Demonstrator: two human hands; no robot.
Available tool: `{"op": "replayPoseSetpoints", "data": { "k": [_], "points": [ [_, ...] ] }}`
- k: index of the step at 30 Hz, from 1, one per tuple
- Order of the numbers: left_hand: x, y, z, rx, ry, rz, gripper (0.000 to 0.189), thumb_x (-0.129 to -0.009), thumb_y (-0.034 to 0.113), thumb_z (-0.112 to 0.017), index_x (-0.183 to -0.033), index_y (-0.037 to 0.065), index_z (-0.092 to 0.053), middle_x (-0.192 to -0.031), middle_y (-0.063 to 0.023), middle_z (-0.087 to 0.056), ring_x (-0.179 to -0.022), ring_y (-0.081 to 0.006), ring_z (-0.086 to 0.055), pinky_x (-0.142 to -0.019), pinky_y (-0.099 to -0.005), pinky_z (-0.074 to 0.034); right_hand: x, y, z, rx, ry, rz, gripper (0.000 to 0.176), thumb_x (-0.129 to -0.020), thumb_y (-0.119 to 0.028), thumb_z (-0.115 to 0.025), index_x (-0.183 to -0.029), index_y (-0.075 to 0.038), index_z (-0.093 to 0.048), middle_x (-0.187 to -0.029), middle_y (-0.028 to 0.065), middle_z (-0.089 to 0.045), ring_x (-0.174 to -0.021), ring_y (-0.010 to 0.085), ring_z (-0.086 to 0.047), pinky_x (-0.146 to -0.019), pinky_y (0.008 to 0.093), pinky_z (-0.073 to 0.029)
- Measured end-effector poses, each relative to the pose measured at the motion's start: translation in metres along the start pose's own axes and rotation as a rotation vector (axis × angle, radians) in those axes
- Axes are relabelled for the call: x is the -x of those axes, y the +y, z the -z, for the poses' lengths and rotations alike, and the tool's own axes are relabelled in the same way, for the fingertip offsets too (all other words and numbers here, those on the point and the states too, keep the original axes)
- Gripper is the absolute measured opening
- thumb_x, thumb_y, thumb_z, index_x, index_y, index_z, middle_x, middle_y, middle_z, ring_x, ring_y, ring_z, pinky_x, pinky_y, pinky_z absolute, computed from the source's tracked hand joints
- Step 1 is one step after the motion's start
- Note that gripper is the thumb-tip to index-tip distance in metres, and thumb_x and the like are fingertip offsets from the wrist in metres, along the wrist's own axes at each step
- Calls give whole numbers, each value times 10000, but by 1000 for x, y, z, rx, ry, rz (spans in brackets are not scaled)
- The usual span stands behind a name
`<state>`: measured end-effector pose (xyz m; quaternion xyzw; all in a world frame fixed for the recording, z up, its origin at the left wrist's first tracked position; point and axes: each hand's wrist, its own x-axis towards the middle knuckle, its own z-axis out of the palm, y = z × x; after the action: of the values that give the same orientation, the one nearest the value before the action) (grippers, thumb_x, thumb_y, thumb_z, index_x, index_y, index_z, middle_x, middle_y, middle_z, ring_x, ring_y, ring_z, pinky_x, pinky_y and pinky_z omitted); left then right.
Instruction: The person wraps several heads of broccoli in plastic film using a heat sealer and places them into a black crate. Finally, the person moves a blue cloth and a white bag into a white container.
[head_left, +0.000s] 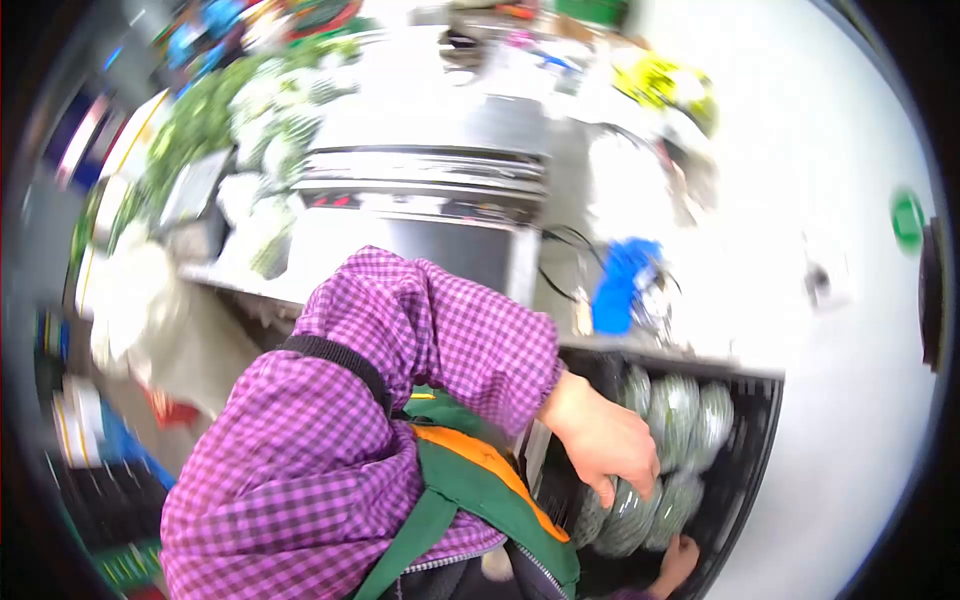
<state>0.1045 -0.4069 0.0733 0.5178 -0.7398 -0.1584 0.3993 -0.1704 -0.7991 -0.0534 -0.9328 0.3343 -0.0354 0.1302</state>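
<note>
Plastic-wrapped green vegetables lie in rows in a black crate at the lower right; blur hides their exact kind. My left hand, in a purple checked sleeve, reaches across from the left with its fingers bent down over a wrapped pack in the nearer row. At the near end of that row is my right hand, partly seen. Its fingers are curled against the last pack, and its palm side is hidden.
A wrapping machine with a dark plate stands on the table beyond my arm. Leafy vegetables are heaped at the left. A blue item and cables lie behind the crate. A white wall bounds the right side.
</note>
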Motion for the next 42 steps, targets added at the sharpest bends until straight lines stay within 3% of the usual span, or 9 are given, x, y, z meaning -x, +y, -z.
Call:
{"op": "replayPoseSetpoints", "data": {
  "k": [2,12,15,18,19,23,27,36,42],
  "points": [
    [53,5,14,-6,298,142,357,-809,221,-665,-1067,-6,-568,-994,-157,-600,-930,-359,-582,-785,-437,-486,-15,-137,63,183,-23,-93,324,-876,-221,-604,-1083,26,-640,-1031,202,-656,-917,291,-633,-786,363,-489],
    [422,112,11,-722,1755,1134,391,-769,88,-704,-1141,50,-589,-1127,-91,-606,-1079,-212,-562,-942,-330,-427,-12,-527,0,-414,-353,946,349,-808,47,-576,-1157,49,-562,-982,149,-661,-845,202,-646,-788,316,-498],
    [535,156,-41,-1109,1894,1535,664,-713,141,-766,-1281,24,-441,-1293,-195,-471,-1203,-336,-466,-1005,-389,-379,70,-649,-46,-523,-788,1089,332,-819,29,-613,-1150,33,-581,-1021,157,-664,-872,186,-662,-763,279,-524],
    [600,183,-87,-595,2186,1834,938,-652,232,-822,-1380,-32,-293,-1329,-231,-426,-1255,-353,-412,-1060,-386,-325,163,-752,-108,-626,-1363,941,439,-859,-16,-619,-1278,13,-490,-1136,175,-620,-990,159,-625,-829,270,-514],
    [611,187,-95,-359,2260,1847,982,-638,242,-831,-1392,-45,-272,-1330,-237,-425,-1256,-351,-417,-1064,-383,-325,190,-779,-144,-680,-1545,810,519,-869,-83,-629,-1332,19,-419,-1239,221,-552,-1106,209,-578,-881,308,-495],
    [633,207,-89,-417,1856,1929,1021,-658,253,-836,-1411,-69,-225,-1390,-240,-392,-1312,-335,-370,-1045,-391,-362,269,-878,-283,-440,-1125,1173,675,-891,-379,-587,-1347,67,-367,-1317,291,-468,-1256,322,-457,-1008,381,-381],
    [667,197,-103,-191,1750,1854,922,-667,198,-817,-1391,-48,-303,-1340,-233,-461,-1261,-305,-441,-1043,-353,-360,288,-917,-373,-447,-1282,778,689,-883,-422,-581,-1321,72,-384,-1274,262,-506,-1193,306,-496,-999,363,-368],
    [615,245,-12,276,2152,962,631,-777,142,-747,-1313,-26,-458,-1218,-91,-578,-1112,-159,-536,-952,-307,-427,238,-924,-205,-829,-1221,858,447,-846,-247,-689,-1102,38,-459,-990,120,-589,-805,134,-561,-670,286,-465],
    [547,127,126,222,1824,1010,708,-770,144,-768,-1330,-44,-376,-1199,-118,-544,-1039,-146,-548,-859,-278,-468,86,-873,-147,-1071,-866,561,355,-851,-185,-682,-1064,19,-484,-897,89,-598,-621,88,-552,-477,207,-440]
  ]
}}
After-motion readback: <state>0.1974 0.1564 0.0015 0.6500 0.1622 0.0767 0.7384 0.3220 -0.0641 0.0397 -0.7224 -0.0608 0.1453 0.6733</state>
